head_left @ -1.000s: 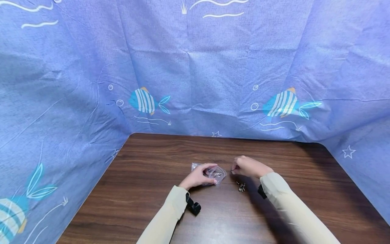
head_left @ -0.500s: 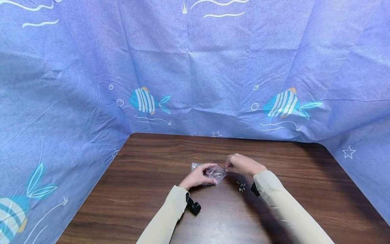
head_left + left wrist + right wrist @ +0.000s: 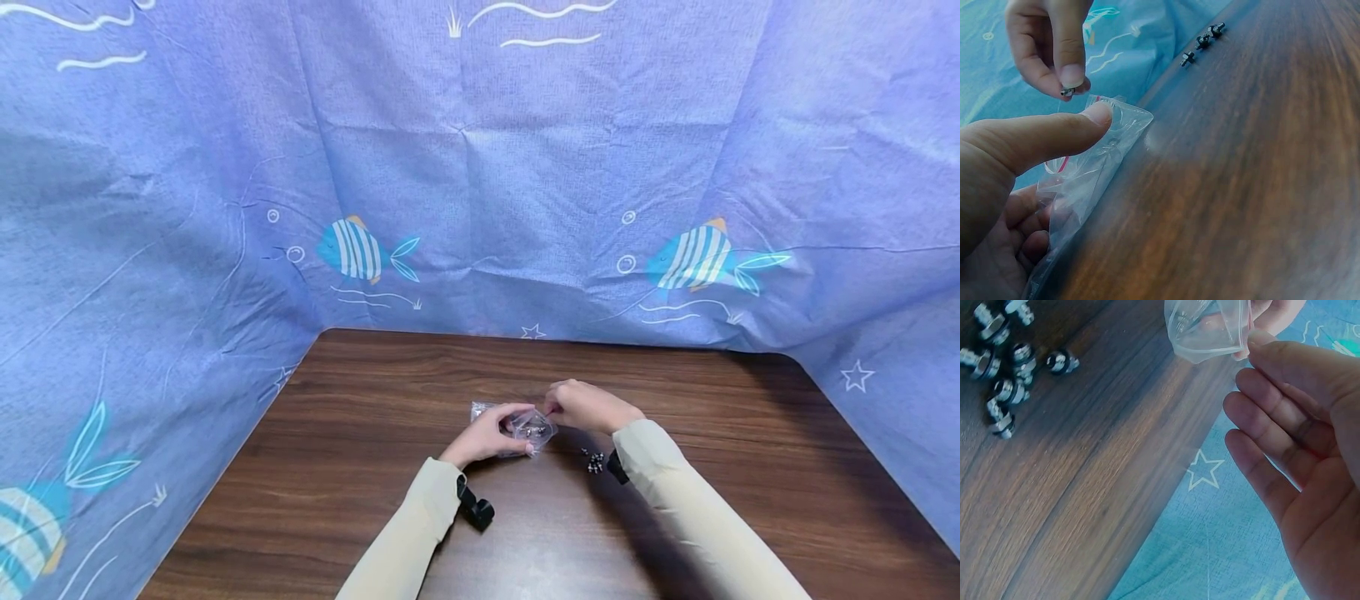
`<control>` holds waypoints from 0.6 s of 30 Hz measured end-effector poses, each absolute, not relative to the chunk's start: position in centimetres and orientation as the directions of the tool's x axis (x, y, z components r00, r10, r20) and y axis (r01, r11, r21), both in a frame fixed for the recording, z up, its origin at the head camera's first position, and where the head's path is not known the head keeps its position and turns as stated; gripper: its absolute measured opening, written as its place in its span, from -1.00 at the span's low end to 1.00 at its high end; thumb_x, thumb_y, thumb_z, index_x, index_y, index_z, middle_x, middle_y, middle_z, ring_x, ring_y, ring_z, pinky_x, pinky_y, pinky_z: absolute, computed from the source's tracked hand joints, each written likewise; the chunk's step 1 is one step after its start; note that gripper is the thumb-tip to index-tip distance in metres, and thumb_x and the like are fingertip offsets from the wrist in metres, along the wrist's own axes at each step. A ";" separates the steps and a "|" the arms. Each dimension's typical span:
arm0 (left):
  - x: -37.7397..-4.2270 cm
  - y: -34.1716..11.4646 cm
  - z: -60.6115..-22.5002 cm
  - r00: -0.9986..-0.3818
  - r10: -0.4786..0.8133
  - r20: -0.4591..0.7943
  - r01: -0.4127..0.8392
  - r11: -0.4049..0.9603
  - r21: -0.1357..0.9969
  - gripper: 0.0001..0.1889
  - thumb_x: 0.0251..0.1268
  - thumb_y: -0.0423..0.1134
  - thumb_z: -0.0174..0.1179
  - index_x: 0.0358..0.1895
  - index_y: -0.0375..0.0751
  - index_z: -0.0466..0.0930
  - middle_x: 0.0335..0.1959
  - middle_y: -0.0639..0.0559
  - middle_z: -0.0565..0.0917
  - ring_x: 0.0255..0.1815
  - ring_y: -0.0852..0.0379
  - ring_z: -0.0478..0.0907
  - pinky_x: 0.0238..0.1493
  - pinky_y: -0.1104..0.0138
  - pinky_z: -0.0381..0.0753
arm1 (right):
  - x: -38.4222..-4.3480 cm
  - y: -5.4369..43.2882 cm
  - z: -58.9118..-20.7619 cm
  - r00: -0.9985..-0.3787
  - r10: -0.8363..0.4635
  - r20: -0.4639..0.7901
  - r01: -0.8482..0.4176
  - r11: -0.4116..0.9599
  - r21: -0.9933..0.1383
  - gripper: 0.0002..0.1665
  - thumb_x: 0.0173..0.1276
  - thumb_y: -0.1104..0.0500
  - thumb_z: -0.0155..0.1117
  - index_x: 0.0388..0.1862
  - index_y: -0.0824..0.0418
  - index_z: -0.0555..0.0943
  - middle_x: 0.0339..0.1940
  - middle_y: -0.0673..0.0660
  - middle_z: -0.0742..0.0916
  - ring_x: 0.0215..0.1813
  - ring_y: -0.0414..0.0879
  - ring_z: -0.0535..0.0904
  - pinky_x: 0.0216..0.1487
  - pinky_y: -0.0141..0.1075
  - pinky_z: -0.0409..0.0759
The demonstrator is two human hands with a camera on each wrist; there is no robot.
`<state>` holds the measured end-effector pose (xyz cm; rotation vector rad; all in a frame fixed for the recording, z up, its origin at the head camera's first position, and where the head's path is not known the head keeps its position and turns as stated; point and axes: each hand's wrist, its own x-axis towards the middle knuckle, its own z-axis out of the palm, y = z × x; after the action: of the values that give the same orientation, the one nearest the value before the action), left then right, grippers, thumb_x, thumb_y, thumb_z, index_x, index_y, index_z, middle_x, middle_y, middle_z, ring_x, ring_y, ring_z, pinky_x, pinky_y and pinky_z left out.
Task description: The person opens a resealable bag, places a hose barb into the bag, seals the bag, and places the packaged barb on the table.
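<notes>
My left hand (image 3: 486, 435) grips a clear zip bag (image 3: 1094, 153) with a red seal line, its thumb lying along the mouth. Small metal pieces show through the plastic in the head view. Close above the bag's mouth is my right hand (image 3: 591, 407). Between its thumb and fingertips it pinches a small metal fitting (image 3: 1067, 92), best seen in the left wrist view; the right wrist view hides that piece. Several more silvery fittings (image 3: 1005, 387) with black rings lie in a loose cluster on the table, near the right wrist.
A dark wood-grain table (image 3: 375, 467) bears everything. Blue cloth (image 3: 465, 183) printed with fish hangs behind it and along both sides. Each wrist wears a small black camera mount (image 3: 476, 507) on a strap.
My right hand has moved left from beside the cluster to the bag's mouth, a fitting pinched in it. My left hand and the bag have stayed in place.
</notes>
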<state>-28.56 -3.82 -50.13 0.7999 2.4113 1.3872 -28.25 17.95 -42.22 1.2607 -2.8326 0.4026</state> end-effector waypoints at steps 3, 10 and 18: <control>-28.6 -3.8 -50.1 -0.820 0.570 0.055 0.335 0.399 0.854 -0.33 0.05 -0.16 0.45 0.31 -0.02 0.46 0.02 0.02 0.59 -0.20 0.19 0.41 -0.22 0.41 0.42 | -28.2 17.7 -42.2 -0.684 -0.722 0.100 -0.722 0.652 -0.234 -0.93 0.19 0.28 0.36 -0.46 0.15 0.66 -0.47 -0.08 0.63 -0.45 -0.35 0.45 -0.36 -0.47 0.50; -28.4 -3.8 -50.0 -0.820 0.570 0.049 0.325 0.393 0.860 -0.34 0.08 -0.17 0.43 0.31 0.00 0.44 0.10 -0.03 0.58 -0.10 0.15 0.44 -0.12 0.35 0.44 | -28.3 17.3 -42.2 -0.666 -0.738 0.108 -0.738 0.633 -0.232 -0.94 0.19 0.27 0.37 -0.46 0.17 0.67 -0.48 -0.09 0.63 -0.46 -0.35 0.45 -0.36 -0.47 0.50; -28.5 -3.7 -50.2 -0.823 0.567 0.048 0.332 0.410 0.850 -0.33 0.06 -0.17 0.44 0.31 0.00 0.45 0.06 0.02 0.59 -0.18 0.21 0.42 -0.18 0.39 0.44 | -28.1 17.4 -42.2 -0.670 -0.738 0.081 -0.729 0.632 -0.262 -0.92 0.17 0.29 0.37 -0.49 0.17 0.66 -0.53 -0.10 0.61 -0.49 -0.37 0.40 -0.40 -0.48 0.47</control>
<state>-28.50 -3.73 -50.19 0.7884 2.4201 1.3727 -28.09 17.36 -42.17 1.2897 -2.8689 0.4370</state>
